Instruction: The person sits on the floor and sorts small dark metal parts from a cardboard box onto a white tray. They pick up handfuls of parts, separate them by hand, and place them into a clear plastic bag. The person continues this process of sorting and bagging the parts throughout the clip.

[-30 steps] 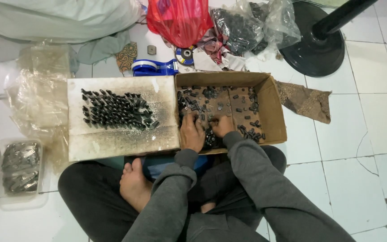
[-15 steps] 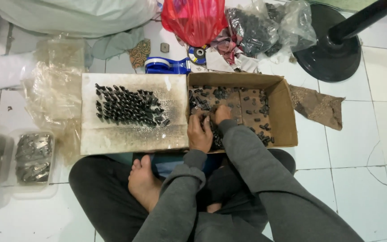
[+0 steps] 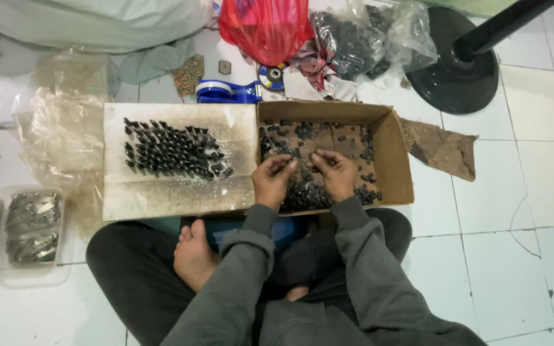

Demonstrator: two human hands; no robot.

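Cardboard box point(image 3: 395, 150) on floor holds loose black parts point(image 3: 309, 192), many left. Left hand point(image 3: 272, 182) and right hand point(image 3: 336, 174) over box, fingertips pinching small part each. Flat board point(image 3: 177, 192) left of box: finished rows point(image 3: 171, 150) fill upper half only.

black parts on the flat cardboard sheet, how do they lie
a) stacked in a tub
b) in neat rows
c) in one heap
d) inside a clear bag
b: on the sheet the black parts lie side by side in tidy rows, while those in the box beside it are loose.
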